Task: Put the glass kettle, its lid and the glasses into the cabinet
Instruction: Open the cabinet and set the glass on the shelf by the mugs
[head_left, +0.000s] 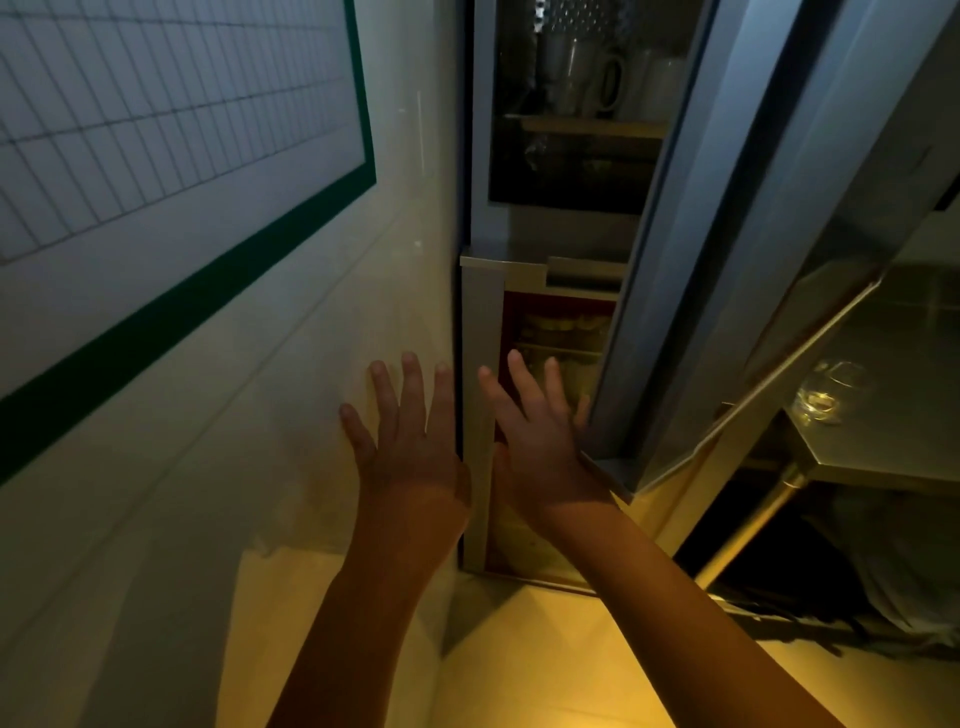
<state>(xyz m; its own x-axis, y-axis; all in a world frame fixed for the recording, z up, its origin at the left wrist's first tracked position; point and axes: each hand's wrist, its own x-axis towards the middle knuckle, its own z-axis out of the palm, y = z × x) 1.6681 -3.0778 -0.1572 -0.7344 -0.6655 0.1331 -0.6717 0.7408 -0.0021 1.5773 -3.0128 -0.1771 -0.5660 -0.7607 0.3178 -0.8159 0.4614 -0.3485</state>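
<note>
both hands empty, fingers spread: left hand (410, 441) before the wall (208, 389), right hand (540, 436) seemingly near the cabinet door (675, 260)

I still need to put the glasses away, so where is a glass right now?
In the head view, one glass stands far right on the metal table, beyond the open cabinet door, right of both empty hands.

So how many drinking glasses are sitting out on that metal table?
1 that I can make out: a clear glass on the metal table at the right, beyond the open cabinet door. The door may hide others.
</note>
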